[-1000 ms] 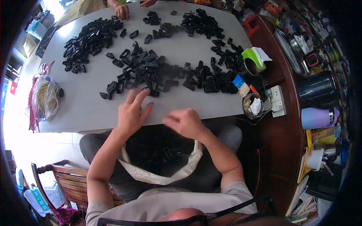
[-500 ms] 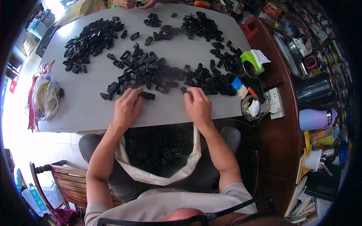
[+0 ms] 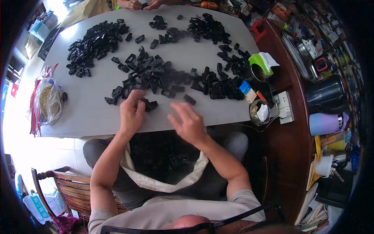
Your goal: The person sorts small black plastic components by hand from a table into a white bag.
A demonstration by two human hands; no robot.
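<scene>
The left hand (image 3: 131, 113), over the counter's (image 3: 87, 111) near edge, pinches a black part (image 3: 151, 105) between thumb and fingers. The right hand (image 3: 188, 121), slightly blurred, has its fingers loosely spread above that edge. Below the edge, an open white sack (image 3: 154, 183) on the person's lap holds more black pieces. Beyond the hands, a long heap (image 3: 150, 69) stretches toward the counter's right edge; a left pile (image 3: 93, 46) and a right pile (image 3: 207, 28) lie toward its far corners. A clear bag (image 3: 50, 100) sits by the near left corner. At the far edge are a co-worker's hands (image 3: 153, 4).
</scene>
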